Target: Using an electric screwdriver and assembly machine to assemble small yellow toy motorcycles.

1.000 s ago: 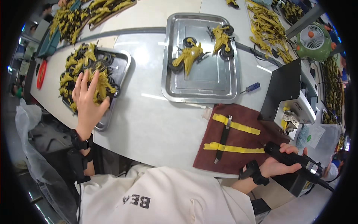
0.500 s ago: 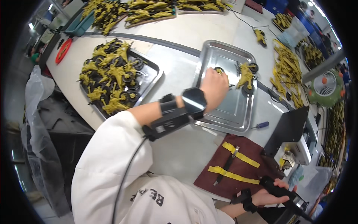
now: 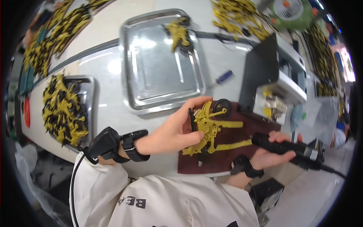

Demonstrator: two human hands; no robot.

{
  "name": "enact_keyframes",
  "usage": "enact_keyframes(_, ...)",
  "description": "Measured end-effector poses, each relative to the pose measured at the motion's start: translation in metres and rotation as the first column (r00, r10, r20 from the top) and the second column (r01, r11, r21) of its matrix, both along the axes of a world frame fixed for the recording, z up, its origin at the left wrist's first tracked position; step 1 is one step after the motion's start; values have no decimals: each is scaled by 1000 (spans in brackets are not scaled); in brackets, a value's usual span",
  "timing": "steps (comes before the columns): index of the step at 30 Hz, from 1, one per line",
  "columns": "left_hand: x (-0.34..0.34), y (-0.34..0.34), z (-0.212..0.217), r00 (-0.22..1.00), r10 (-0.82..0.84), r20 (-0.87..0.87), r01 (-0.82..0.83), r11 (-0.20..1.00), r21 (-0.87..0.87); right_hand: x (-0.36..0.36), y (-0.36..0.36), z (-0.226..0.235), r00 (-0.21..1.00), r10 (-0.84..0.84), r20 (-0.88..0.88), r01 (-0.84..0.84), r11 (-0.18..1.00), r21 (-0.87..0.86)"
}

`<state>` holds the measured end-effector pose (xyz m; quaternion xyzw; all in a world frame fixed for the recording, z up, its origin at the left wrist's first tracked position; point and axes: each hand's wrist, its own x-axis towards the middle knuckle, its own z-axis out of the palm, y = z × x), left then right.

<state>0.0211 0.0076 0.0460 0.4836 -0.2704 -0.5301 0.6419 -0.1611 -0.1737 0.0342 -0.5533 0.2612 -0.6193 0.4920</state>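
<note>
My left hand [image 3: 172, 132] is closed around a yellow toy motorcycle [image 3: 207, 126] with a black wheel on its far end. It is held over a maroon cloth [image 3: 244, 159] marked with yellow strips. My right hand [image 3: 267, 156] grips a black corded electric screwdriver [image 3: 280, 148] at the cloth's right edge, its tip end toward the toy. Beyond the cloth a metal tray [image 3: 151, 104] bears one more yellow toy motorcycle [image 3: 178, 34] in its far right part.
A second metal tray [image 3: 90, 109] heaped with yellow toys stands at the left. Right of the near tray lies a blue-handled screwdriver [image 3: 225, 76]. A white machine with a black panel [image 3: 259, 72] stands right of the cloth, and a green fan [image 3: 291, 11] is farther back.
My left hand has come from the tray toward me and right, bringing a toy motorcycle over the cloth. My view has shifted right. The right hand still grips the electric screwdriver.
</note>
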Motion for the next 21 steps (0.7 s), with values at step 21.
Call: enact_keyframes(21, -5, -28, -33, 216, -183, 959, 327, 939, 105, 1, -34, 75, 983, 99, 154, -49, 953, -297)
